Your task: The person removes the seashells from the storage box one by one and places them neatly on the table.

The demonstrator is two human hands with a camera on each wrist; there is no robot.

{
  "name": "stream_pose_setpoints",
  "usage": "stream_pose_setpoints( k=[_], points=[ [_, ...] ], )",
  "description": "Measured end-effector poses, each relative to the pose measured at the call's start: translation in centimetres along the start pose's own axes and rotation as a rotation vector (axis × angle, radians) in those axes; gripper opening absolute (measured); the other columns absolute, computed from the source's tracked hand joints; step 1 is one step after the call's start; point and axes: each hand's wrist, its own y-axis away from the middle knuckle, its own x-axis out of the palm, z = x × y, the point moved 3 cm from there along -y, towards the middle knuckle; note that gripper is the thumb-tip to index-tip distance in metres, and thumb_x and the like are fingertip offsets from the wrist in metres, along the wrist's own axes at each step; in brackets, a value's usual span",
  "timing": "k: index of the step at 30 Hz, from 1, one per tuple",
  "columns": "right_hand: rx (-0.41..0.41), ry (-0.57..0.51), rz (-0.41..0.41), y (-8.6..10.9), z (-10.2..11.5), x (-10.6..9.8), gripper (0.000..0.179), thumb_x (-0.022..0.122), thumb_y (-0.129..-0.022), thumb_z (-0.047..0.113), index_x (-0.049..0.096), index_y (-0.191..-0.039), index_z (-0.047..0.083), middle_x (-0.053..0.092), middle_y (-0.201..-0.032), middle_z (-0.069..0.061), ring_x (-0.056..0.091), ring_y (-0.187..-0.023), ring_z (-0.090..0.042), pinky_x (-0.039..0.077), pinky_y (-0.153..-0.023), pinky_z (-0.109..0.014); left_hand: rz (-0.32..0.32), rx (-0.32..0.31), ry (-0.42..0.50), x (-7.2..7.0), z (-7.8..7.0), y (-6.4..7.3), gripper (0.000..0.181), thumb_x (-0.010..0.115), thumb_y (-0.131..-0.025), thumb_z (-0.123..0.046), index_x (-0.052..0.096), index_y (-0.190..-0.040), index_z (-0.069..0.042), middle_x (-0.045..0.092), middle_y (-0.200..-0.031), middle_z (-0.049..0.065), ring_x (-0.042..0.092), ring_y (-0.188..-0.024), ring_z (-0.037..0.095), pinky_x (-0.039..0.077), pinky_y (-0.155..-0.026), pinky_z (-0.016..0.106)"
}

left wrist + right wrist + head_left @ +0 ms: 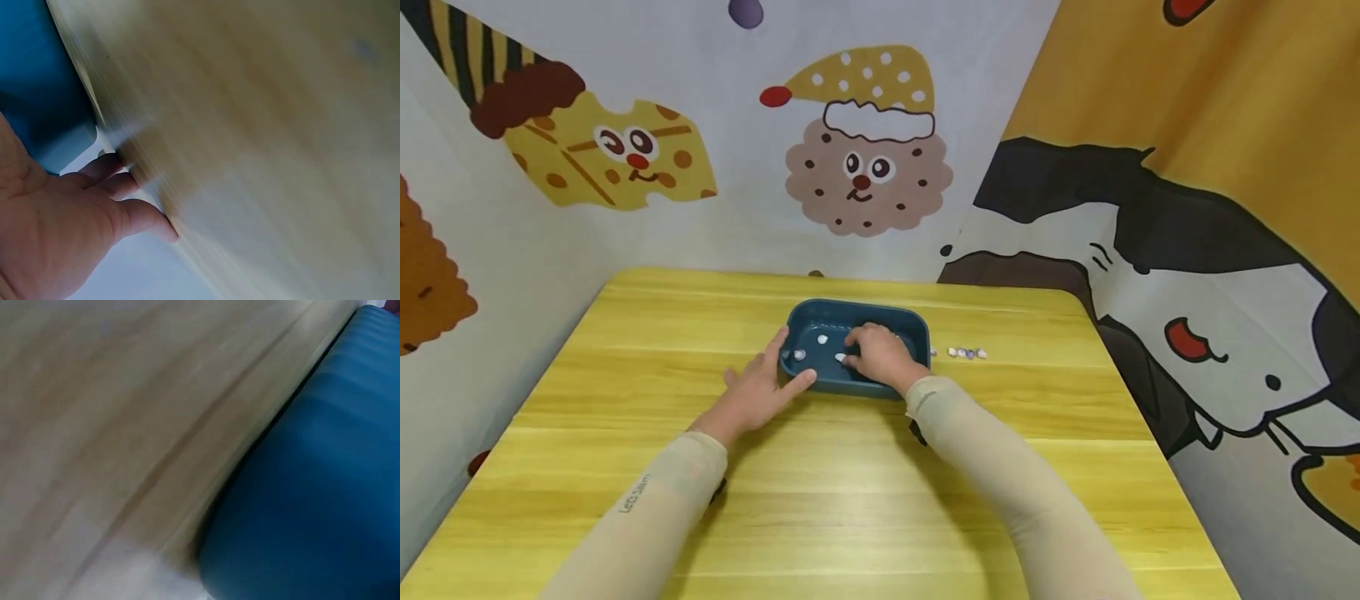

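A dark blue rectangular tray (850, 388) stands on the table, with small pale shell-like pieces inside. One white piece (823, 339) lies toward the tray's back left, and a greyish one (799, 355) is at its left end. My left hand (752, 396) rests against the tray's left end, fingers extended and thumb spread along the front. My right hand (883, 357) reaches down into the tray. Its thumb and forefinger are apart, the thumb tip right at another white piece (839, 357). In the right wrist view the tray's side (312, 487) shows, while the right hand's fingers are out of sight.
Right of the tray, several small white and purplish pieces (971, 354) lie in a row on the yellow wood-grain table (850, 500). Another piece (933, 352) sits close by the tray's right wall. A cartoon-printed cloth (737, 242) hangs behind the table's far edge.
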Motion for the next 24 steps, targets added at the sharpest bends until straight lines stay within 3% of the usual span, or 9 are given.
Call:
stream_pose_setpoints(
  k=[11, 16, 24],
  points=[
    [-0.121, -0.099, -0.016, -0.29, 0.25, 0.41, 0.023, 0.072, -0.104, 0.021, 0.078, -0.126, 0.015, 0.077, -0.124, -0.003, 0.072, -0.118, -0.019, 0.059, -0.105, -0.039, 0.010, 0.000, -0.001, -0.16, 0.17, -0.19, 0.105, 0.038, -0.101, -0.082, -0.011, -0.173, -0.024, 0.030, -0.172, 0.030, 0.032, -0.157, 0.055, 0.001, -0.113, 0.093],
    [-0.132, -0.095, -0.018, -0.51, 0.20, 0.52, 0.019, 0.071, -0.105, 0.021, 0.080, -0.122, 0.015, 0.079, -0.118, -0.002, 0.074, -0.110, -0.017, 0.061, -0.100, -0.036, 0.017, -0.005, 0.007, -0.14, 0.26, -0.42, 0.104, 0.038, -0.101, -0.083, -0.012, -0.173, -0.027, 0.029, -0.172, 0.030, 0.030, -0.158, 0.055, 0.000, -0.114, 0.093],
    [-0.136, -0.076, 0.011, -0.70, 0.18, 0.51, 0.024, 0.071, -0.105, 0.026, 0.078, -0.126, 0.016, 0.078, -0.120, -0.003, 0.073, -0.110, -0.017, 0.061, -0.099, -0.036, 0.020, 0.004, 0.001, -0.28, 0.26, -0.58, 0.104, 0.038, -0.102, -0.082, -0.013, -0.173, -0.025, 0.030, -0.172, 0.030, 0.030, -0.158, 0.055, 0.001, -0.113, 0.093]
  ],
)
